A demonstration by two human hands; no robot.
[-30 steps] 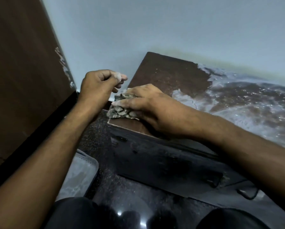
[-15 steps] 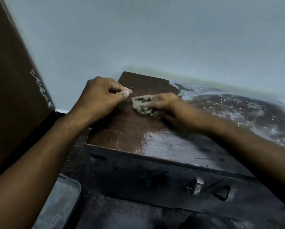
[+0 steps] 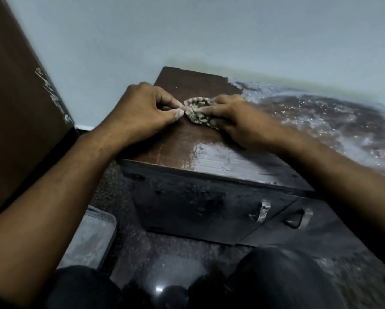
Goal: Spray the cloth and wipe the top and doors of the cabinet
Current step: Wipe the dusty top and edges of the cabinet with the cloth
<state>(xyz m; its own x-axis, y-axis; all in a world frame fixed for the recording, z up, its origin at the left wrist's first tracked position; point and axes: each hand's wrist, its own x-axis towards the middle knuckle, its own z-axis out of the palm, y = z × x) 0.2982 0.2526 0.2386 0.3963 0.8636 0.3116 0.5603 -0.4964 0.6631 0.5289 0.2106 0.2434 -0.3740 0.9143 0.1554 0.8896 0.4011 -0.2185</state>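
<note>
Your right hand (image 3: 228, 118) presses the crumpled cloth (image 3: 198, 113) down on the brown top of the cabinet (image 3: 182, 139), near its left rear part, fingers lying over the wad and curled round its right side. Your left hand (image 3: 142, 112) sits just beside it with fingers curled, thumb and forefinger tips pinching the cloth's left edge. To the right the top is coated in pale, streaky residue (image 3: 320, 121), the two dark doors (image 3: 187, 204) with metal handles (image 3: 262, 211) face you below, and a grey tray (image 3: 93, 237) lies on the floor at left.
</note>
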